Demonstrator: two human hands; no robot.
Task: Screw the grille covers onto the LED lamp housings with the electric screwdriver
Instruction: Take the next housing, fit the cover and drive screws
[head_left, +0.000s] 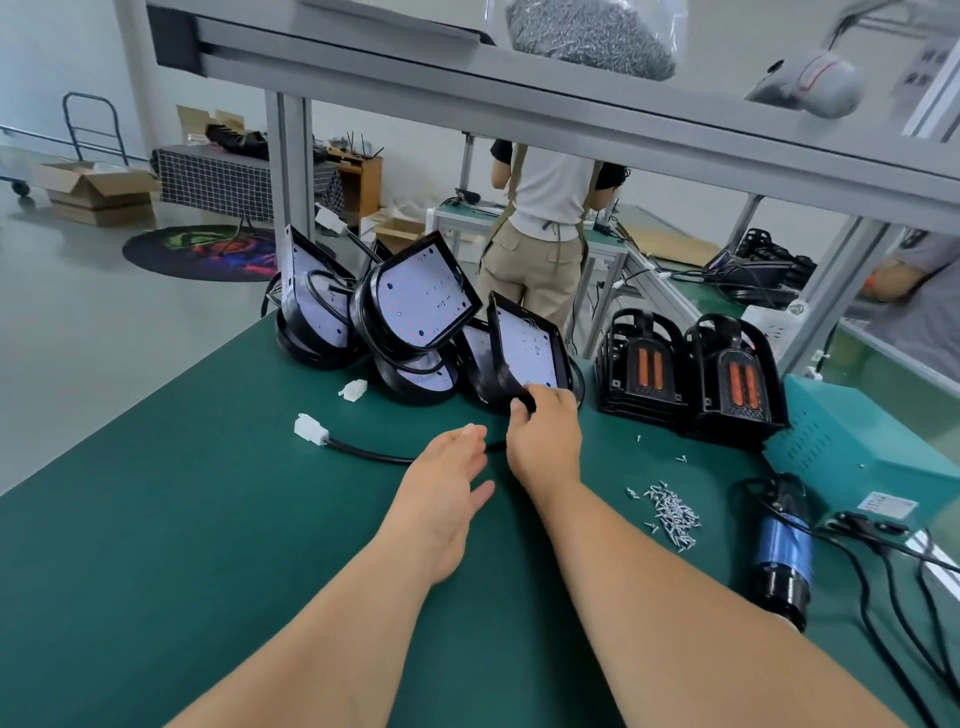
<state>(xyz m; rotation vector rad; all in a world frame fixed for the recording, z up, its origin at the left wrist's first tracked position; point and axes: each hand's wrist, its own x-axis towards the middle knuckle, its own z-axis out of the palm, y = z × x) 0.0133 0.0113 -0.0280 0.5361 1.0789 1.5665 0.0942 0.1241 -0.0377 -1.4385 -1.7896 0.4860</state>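
Note:
Several black LED lamp housings (421, 299) with white LED boards lie piled at the back of the green bench. My right hand (545, 431) grips the lower rim of the nearest housing (530, 348), which stands tilted on edge. My left hand (447, 483) hovers just left of it with fingers apart, above a black cable (363, 453) that ends in a white connector (310, 428). Two stacks of black grille covers (691, 374) stand to the right. The blue electric screwdriver (782, 545) lies on the bench at the right, untouched.
A loose pile of screws (670, 512) lies right of my right forearm. A teal power box (857, 452) sits at the right edge with cables (893, 613) trailing forward. An aluminium shelf frame (467, 78) crosses overhead. A person (545, 234) stands behind the bench.

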